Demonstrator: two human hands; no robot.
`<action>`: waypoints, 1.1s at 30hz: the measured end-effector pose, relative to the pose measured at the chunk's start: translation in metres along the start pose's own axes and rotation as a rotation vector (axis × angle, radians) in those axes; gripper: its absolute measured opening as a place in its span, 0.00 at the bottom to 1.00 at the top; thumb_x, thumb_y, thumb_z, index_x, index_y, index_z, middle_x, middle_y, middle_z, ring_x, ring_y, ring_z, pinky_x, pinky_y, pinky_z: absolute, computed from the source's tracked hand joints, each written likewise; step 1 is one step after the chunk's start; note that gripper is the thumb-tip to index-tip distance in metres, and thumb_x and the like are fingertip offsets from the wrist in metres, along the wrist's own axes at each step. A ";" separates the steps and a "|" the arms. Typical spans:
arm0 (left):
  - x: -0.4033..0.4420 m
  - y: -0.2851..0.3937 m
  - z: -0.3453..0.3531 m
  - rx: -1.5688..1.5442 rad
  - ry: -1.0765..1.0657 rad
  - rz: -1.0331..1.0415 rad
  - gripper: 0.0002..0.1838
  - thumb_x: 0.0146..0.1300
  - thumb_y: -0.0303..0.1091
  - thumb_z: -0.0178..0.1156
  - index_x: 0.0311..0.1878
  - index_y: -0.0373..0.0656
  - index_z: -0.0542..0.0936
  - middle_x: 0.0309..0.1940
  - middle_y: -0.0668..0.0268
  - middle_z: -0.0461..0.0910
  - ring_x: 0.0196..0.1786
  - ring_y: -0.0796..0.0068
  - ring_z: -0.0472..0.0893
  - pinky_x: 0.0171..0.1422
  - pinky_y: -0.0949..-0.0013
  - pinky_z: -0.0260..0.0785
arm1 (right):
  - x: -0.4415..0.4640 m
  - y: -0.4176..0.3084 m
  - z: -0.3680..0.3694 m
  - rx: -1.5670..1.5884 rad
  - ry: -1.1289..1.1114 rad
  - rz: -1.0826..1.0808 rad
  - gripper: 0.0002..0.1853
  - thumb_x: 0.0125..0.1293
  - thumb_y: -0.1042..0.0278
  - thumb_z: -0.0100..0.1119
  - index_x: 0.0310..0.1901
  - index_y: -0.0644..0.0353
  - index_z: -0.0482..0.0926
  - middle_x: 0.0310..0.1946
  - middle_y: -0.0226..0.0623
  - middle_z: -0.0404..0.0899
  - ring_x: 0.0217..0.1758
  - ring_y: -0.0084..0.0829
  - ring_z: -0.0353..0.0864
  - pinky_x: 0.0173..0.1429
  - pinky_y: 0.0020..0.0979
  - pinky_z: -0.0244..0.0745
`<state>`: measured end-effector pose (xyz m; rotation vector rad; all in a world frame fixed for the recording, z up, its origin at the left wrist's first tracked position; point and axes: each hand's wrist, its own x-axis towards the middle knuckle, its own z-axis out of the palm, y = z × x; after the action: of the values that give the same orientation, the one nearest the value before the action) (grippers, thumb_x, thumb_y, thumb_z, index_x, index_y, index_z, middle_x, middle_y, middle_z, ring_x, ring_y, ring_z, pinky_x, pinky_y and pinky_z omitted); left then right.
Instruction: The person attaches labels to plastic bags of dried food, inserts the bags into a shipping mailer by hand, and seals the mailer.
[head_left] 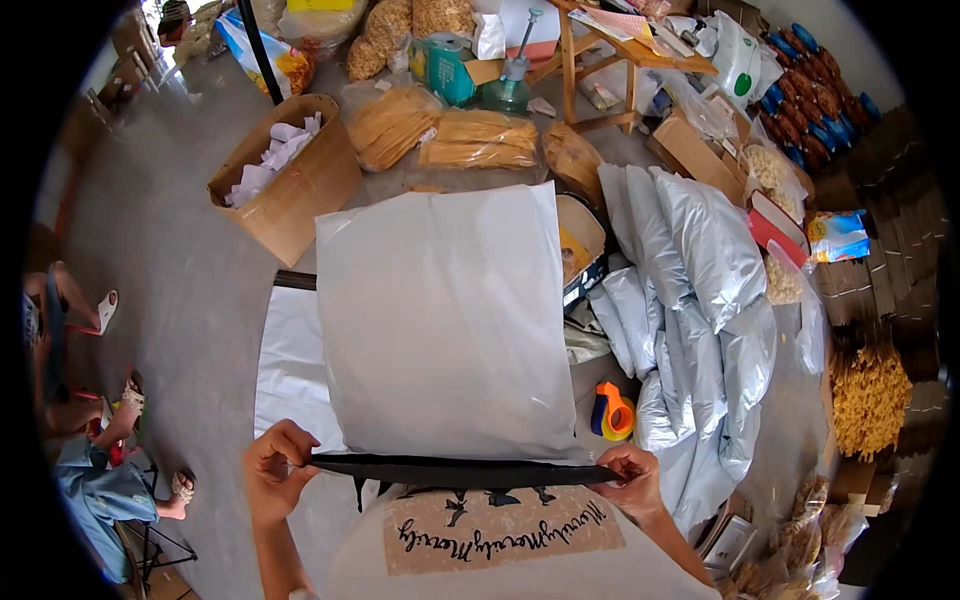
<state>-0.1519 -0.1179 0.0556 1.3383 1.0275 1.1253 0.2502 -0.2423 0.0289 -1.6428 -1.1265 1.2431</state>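
Note:
A large pale grey plastic mailing bag (445,320) is stretched out in front of me, its mouth toward my body and its black inside showing as a strip. My left hand (282,465) pinches the left corner of the mouth between thumb and fingers. At the right corner, my right hand (632,480) grips the same edge. Another flat white mailing bag (290,360) lies on the floor, partly under the first. An orange tape dispenser (615,412) sits on the floor just above my right hand. What is inside the held bag is hidden.
Filled silver-grey bags (705,250) are piled at the right. A cardboard box (300,190) of white paper stands at the upper left. Bagged tan goods (480,138) and a wooden stool (600,60) are at the back. Seated people's legs (110,480) show at the left.

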 end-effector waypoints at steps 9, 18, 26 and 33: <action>-0.001 -0.029 0.016 0.161 0.392 0.049 0.10 0.56 0.26 0.55 0.30 0.43 0.63 0.27 0.66 0.72 0.31 0.80 0.67 0.39 0.79 0.59 | 0.054 -0.007 0.033 0.256 0.312 -0.370 0.06 0.46 0.79 0.66 0.25 0.64 0.78 0.23 0.28 0.70 0.25 0.16 0.62 0.28 0.18 0.54; 0.023 -0.066 0.020 0.221 0.465 -0.123 0.06 0.55 0.24 0.54 0.29 0.41 0.66 0.28 0.70 0.69 0.34 0.81 0.65 0.45 0.79 0.58 | 0.077 -0.005 0.047 0.087 0.361 -0.217 0.08 0.52 0.73 0.64 0.24 0.65 0.75 0.19 0.24 0.64 0.21 0.14 0.57 0.25 0.18 0.50; 0.042 -0.115 0.025 0.140 0.347 -0.188 0.06 0.57 0.29 0.55 0.30 0.41 0.67 0.26 0.73 0.66 0.32 0.84 0.63 0.40 0.81 0.57 | 0.091 0.008 0.051 0.165 0.252 -0.158 0.12 0.53 0.72 0.65 0.21 0.64 0.70 0.17 0.22 0.59 0.19 0.13 0.53 0.23 0.19 0.46; 0.042 -0.148 0.032 0.145 0.330 -0.111 0.05 0.64 0.30 0.48 0.32 0.41 0.66 0.27 0.75 0.64 0.32 0.86 0.61 0.40 0.83 0.57 | 0.104 0.008 0.050 -0.065 0.225 -0.269 0.15 0.51 0.71 0.66 0.17 0.64 0.68 0.15 0.22 0.58 0.18 0.13 0.52 0.21 0.21 0.46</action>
<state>-0.1099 -0.0726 -0.0894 1.2133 1.4299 1.2313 0.2168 -0.1431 -0.0192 -1.5728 -1.2094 0.8371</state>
